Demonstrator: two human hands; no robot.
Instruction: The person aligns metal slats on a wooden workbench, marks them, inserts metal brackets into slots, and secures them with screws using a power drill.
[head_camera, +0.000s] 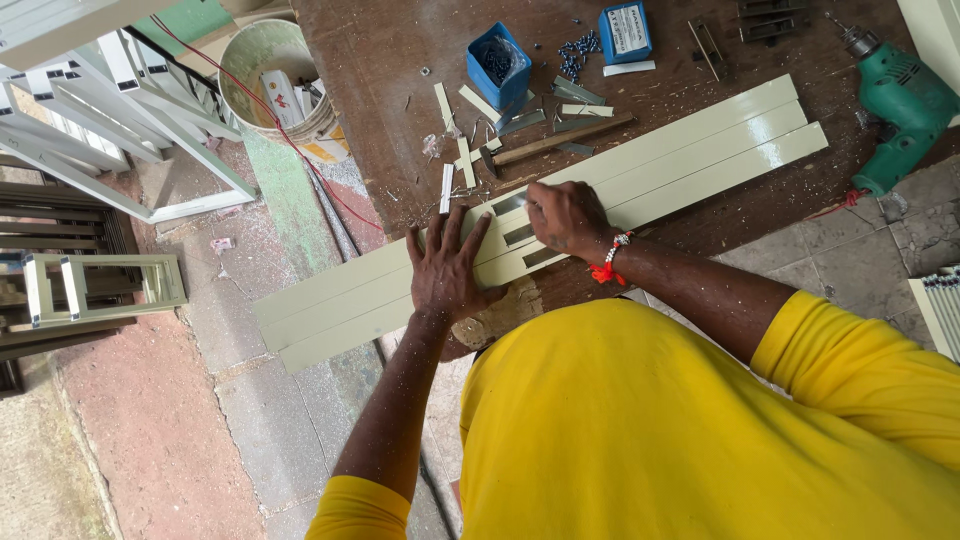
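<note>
Yellow sleeves nearest camera. Left hand (447, 268) spread wide and flat on the cream slats (560, 215), likely pinning them so they don't slide off the tabletop (390, 60) edge. Right hand (566, 216) pinched narrow over the slats' middle slots; can't tell what it grips. Hammer (555, 142) just beyond the slats, blue screw box (498, 68) farther, green drill (895, 100) off their far end.

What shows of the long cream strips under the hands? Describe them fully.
The cream strips are three long, glossy painted slats lying side by side, slanting across the brown worktable and overhanging its near edge. Rectangular slots are cut near their middle. The left hand presses flat on them; the right hand rests by the slots.
</note>
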